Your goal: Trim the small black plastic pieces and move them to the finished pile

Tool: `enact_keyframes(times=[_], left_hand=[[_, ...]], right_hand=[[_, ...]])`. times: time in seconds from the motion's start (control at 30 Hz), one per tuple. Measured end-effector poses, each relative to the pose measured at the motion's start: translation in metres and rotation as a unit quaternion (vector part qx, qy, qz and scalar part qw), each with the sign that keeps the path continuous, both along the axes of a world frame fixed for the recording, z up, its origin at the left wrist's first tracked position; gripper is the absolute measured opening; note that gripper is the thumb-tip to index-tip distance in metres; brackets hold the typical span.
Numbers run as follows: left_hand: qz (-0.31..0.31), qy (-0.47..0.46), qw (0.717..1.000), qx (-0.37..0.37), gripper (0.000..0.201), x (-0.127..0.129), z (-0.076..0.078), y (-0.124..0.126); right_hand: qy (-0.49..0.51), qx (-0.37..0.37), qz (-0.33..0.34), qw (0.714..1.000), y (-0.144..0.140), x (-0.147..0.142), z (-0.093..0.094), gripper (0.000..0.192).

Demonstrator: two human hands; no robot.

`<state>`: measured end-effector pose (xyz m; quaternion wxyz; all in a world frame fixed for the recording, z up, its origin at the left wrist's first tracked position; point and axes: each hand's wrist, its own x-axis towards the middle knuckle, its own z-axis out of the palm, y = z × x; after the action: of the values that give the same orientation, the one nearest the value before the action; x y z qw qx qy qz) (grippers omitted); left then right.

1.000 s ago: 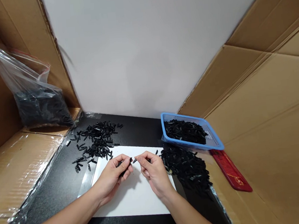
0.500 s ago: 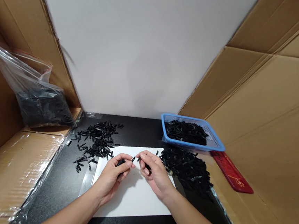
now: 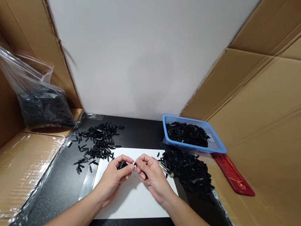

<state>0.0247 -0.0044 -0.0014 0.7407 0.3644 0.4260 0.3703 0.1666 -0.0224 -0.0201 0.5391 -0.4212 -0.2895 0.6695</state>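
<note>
I get a fairly bright, even view, with light that seems to fall from above. A faint, soft-edged shadow sits on the pale wall [image 3: 103,53], and a darker one on the white paper [image 3: 145,206]. Glare streaks the plastic bag [image 3: 43,108] and the taped cardboard [image 3: 26,169]. The black pieces [image 3: 188,171] blur together for me; wide-angle stretching warps the edges.

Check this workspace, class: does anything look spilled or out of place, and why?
One small black piece lies on the white sheet, apart from the right-hand heap, so it may be a stray. The left-hand pile has loose stragglers too.
</note>
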Motion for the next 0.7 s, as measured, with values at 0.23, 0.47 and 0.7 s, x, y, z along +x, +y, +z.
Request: enact_keyframes(times=[0.23,0.47,0.7], left_hand=[[0.018,-0.040,0.999,-0.023,0.028,0.0006,-0.0049,0.0021],[-0.003,-0.033,0.999,-0.001,0.027,0.0005,-0.0064,-0.0006],[-0.034,0.024,0.997,0.059,0.030,0.0017,-0.0086,0.0001]], right_hand=[[0.002,-0.001,-0.025,1.000,0.0025,0.0048,0.0002,0.032],[0.008,0.004,-0.016,1.000,0.0007,0.0047,0.0053,0.029],[-0.023,0.013,0.004,1.000,-0.0001,0.0021,0.0012,0.032]])
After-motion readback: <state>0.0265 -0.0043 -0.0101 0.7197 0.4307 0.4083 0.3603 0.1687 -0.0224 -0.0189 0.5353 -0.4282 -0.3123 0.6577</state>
